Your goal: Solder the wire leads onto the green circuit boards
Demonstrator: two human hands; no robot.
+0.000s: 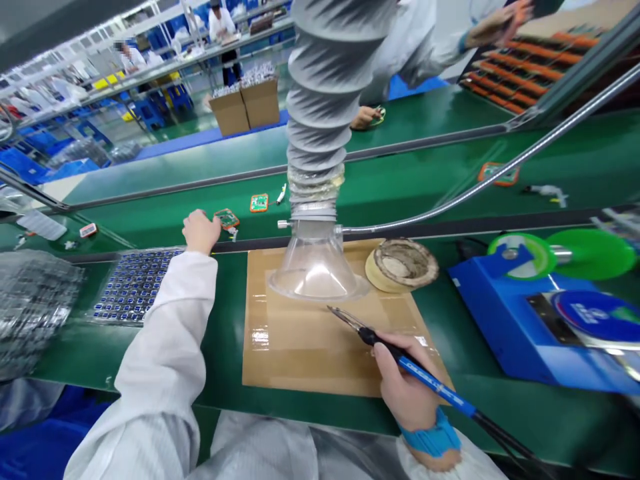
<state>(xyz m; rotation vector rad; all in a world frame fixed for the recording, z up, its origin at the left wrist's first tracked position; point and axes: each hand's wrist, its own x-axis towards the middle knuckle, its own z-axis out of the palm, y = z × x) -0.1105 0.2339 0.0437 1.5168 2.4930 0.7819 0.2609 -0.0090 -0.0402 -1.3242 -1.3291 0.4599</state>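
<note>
Soldering iron (425,377) in right hand (407,396)

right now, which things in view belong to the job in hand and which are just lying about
In the job, it seems:
blue-handled iron, held in the right grip
orange-edged board, by the left grip
cardboard mat, below the iron's tip
clear funnel, above the mat

Apparently lying about:
tray of blue parts
clear plastic stack
cardboard boxes

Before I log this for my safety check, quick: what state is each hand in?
Left hand: at the orange-edged circuit board; whether its grip is closed cannot be told.
Right hand: closed, holding the blue-handled soldering tool.
</note>
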